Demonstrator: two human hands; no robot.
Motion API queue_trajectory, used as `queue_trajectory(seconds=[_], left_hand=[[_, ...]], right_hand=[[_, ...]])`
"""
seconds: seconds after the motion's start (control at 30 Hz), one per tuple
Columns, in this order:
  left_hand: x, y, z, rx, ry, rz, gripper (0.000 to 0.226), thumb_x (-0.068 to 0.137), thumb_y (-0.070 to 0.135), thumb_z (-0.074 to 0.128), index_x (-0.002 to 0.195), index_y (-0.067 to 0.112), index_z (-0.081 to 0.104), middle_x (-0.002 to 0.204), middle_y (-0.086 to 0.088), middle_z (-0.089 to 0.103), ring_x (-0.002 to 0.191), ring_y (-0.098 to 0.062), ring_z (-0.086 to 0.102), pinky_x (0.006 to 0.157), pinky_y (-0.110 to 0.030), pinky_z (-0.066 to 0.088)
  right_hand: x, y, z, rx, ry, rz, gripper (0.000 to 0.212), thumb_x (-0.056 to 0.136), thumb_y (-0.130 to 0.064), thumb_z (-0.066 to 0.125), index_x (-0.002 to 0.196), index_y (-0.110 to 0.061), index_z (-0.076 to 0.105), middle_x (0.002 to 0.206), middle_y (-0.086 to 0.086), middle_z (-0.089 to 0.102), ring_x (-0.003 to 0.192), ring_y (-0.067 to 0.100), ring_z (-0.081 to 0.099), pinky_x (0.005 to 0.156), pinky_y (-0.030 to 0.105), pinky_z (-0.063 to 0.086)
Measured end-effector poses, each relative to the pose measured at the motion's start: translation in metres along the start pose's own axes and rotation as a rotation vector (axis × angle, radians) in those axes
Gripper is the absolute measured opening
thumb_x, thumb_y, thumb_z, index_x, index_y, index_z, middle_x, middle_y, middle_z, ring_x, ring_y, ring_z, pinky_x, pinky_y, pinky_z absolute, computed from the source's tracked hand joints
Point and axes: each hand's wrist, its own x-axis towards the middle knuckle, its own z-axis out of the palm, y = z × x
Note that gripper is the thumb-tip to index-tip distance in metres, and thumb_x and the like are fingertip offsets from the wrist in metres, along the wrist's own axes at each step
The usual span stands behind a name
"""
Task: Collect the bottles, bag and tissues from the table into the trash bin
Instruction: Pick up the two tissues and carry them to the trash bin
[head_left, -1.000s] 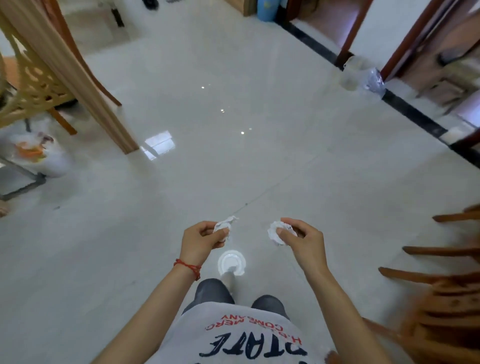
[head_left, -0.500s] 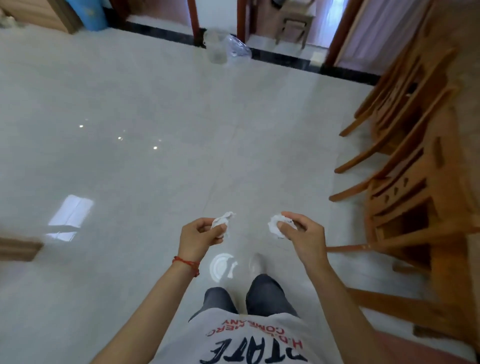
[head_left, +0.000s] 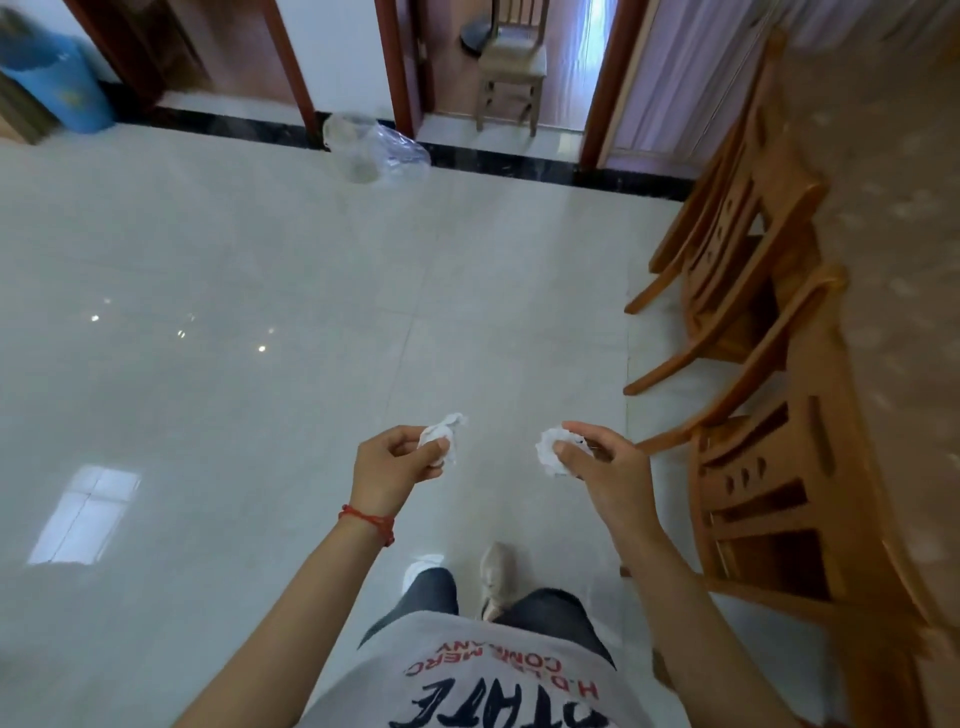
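My left hand (head_left: 392, 462) pinches a crumpled white tissue (head_left: 442, 432) between thumb and fingers, held out at waist height. My right hand (head_left: 602, 465) grips a second balled-up white tissue (head_left: 551, 453) the same way, a hand's width to the right. Far ahead on the floor stands a clear trash bin (head_left: 350, 148) lined with a loose transparent plastic bag (head_left: 397, 153), against the black threshold strip between two door frames. No bottles or table show in the head view.
Wooden chairs (head_left: 748, 249) line the right side, the nearest (head_left: 779, 499) close to my right arm. A blue bin (head_left: 57, 85) stands at the far left wall. A small chair (head_left: 511, 67) sits in the doorway beyond. Glossy white tiles (head_left: 260, 270) stretch ahead.
The view has swung right and moved forward: the wooden table leg at the left is gone, the chairs have come in on the right, and the clear bin now sits ahead. Both hands keep their tissues.
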Motion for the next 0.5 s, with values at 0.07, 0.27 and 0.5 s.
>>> queue_trajectory(seconds=[0.07,0.27,0.5], left_hand=[[0.023,0.016,0.011,0.008,-0.001,0.006,0.012,0.077,0.001,0.068,0.088,-0.003,0.067,0.067,-0.009,0.064,0.049,-0.002,0.061,0.054,-0.015,0.054],[0.108,0.058,0.038,0.013,-0.032,-0.01,0.011,0.077,0.003,0.068,0.087,0.001,0.068,0.064,-0.003,0.067,0.051,-0.002,0.062,0.055,-0.016,0.054],[0.243,0.13,0.062,0.04,-0.09,0.01,0.012,0.077,0.002,0.067,0.089,0.0,0.067,0.072,-0.008,0.064,0.063,-0.017,0.061,0.057,-0.016,0.055]], right_hand=[[0.027,-0.014,0.0,0.006,0.01,0.001,0.025,0.078,-0.007,0.069,0.103,-0.009,0.068,0.084,-0.009,0.062,0.075,0.004,0.059,0.063,0.009,0.05],[0.112,-0.046,0.013,0.019,0.047,0.021,0.025,0.078,-0.007,0.068,0.103,-0.009,0.068,0.083,-0.009,0.062,0.075,0.005,0.059,0.068,0.015,0.051],[0.234,-0.099,0.051,0.054,0.116,0.049,0.021,0.078,-0.01,0.069,0.097,-0.016,0.067,0.088,-0.002,0.066,0.078,0.007,0.061,0.065,0.012,0.051]])
